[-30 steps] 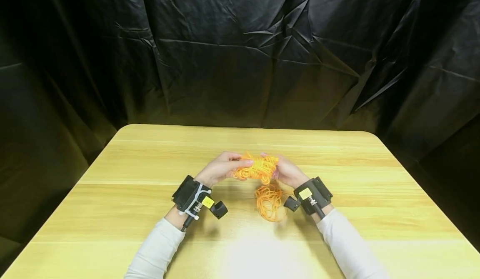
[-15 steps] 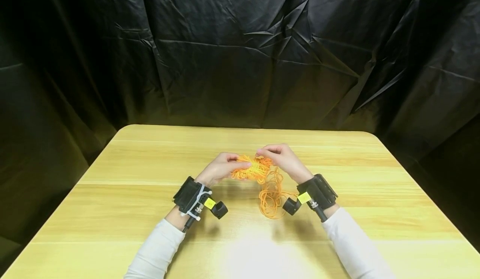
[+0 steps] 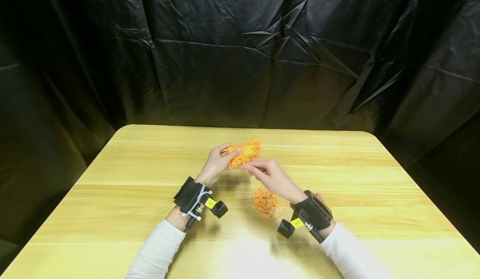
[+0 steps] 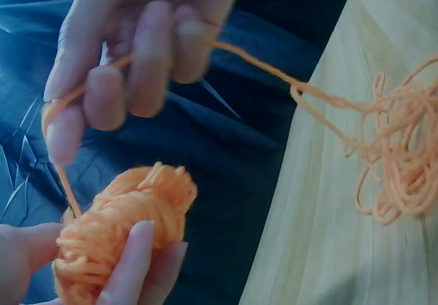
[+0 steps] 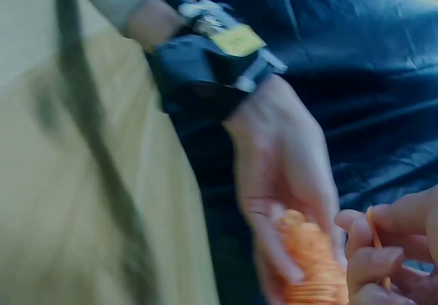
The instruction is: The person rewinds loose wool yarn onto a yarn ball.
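In the head view my left hand (image 3: 216, 163) grips a bundle of orange yarn (image 3: 248, 150), wound round its middle, its thumb across the near side. My right hand (image 3: 276, 180) is just to the right and nearer, pinching a strand between thumb and forefinger. The left wrist view shows that strand (image 4: 253, 60) running from the bundle (image 4: 130, 223) round the right fingertips, across the curled fingers, and down toward a loose tangle of yarn (image 4: 404, 154). Both hands are above the table. In the right wrist view the pinched strand (image 5: 376, 233) shows close beside the bundle.
The loose tangle (image 3: 265, 203) lies on the wooden table (image 3: 150, 212), below the right hand. Each wrist carries a black strap with a small camera (image 3: 219, 209). A black sheet (image 3: 210, 83) hangs behind the table's far edge.
My right hand has gone from the bundle's right end, over its top, then down to its near side with the strand. The left hand has tilted the bundle and shifted it slightly left and away.
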The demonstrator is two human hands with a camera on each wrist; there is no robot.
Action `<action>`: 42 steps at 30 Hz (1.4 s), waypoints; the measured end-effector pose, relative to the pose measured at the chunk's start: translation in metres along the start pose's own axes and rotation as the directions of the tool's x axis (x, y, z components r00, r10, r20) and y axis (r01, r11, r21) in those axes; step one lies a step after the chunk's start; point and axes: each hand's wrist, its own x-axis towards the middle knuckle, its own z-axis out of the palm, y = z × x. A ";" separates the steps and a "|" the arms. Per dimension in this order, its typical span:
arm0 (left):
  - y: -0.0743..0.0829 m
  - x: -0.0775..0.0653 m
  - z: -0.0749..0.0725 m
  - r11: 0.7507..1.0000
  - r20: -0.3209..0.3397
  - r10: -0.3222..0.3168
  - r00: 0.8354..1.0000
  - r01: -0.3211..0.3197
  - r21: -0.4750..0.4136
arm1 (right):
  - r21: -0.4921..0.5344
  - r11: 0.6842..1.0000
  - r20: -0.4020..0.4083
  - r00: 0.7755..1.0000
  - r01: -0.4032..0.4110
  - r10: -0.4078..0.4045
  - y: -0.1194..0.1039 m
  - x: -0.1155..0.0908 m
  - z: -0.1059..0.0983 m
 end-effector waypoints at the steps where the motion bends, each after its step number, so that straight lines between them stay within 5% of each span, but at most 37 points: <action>1: 0.001 0.000 0.000 0.999 0.004 0.007 1.000 -0.007 -0.032 | 0.004 1.000 0.026 1.000 0.008 -0.008 0.001 -0.002 0.003; 7: 0.004 -0.001 -0.002 0.960 0.075 -0.015 0.997 0.035 -0.276 | 0.096 0.995 0.202 0.979 0.000 -0.020 0.014 -0.011 0.018; 11: 0.005 -0.002 -0.003 0.923 0.169 -0.052 0.984 0.112 -0.368 | 0.208 0.972 0.294 0.955 -0.113 0.048 0.029 -0.011 0.024; 15: 0.005 -0.003 -0.004 0.930 0.256 -0.057 0.965 0.145 -0.338 | 0.309 0.913 0.317 0.934 -0.268 0.166 0.048 -0.008 0.023; 19: 0.004 -0.005 -0.004 0.946 0.322 -0.058 0.945 0.155 -0.283 | 0.445 0.817 0.306 0.920 -0.366 0.246 0.064 -0.005 0.017; 24: 0.002 -0.006 -0.004 0.968 0.409 -0.077 0.909 0.166 -0.187 | 0.603 0.704 0.315 0.922 -0.376 0.223 0.077 -0.002 0.009; 30: -0.002 -0.005 -0.005 0.975 0.477 -0.079 0.875 0.167 -0.144 | 0.644 0.656 0.284 0.919 -0.394 0.274 0.073 0.004 -0.005; 35: -0.003 -0.005 -0.005 0.983 0.494 -0.064 0.867 0.141 -0.120 | 0.608 0.680 0.246 0.911 -0.410 0.330 0.060 0.014 -0.019; 39: -0.002 -0.006 -0.006 0.994 0.479 -0.053 0.876 0.094 -0.063 | 0.488 0.795 0.111 0.929 -0.360 0.352 0.047 0.018 -0.028; 42: -0.002 -0.007 -0.005 0.997 0.436 -0.052 0.898 0.070 -0.023 | 0.360 0.878 0.029 0.944 -0.316 0.328 0.036 0.019 -0.031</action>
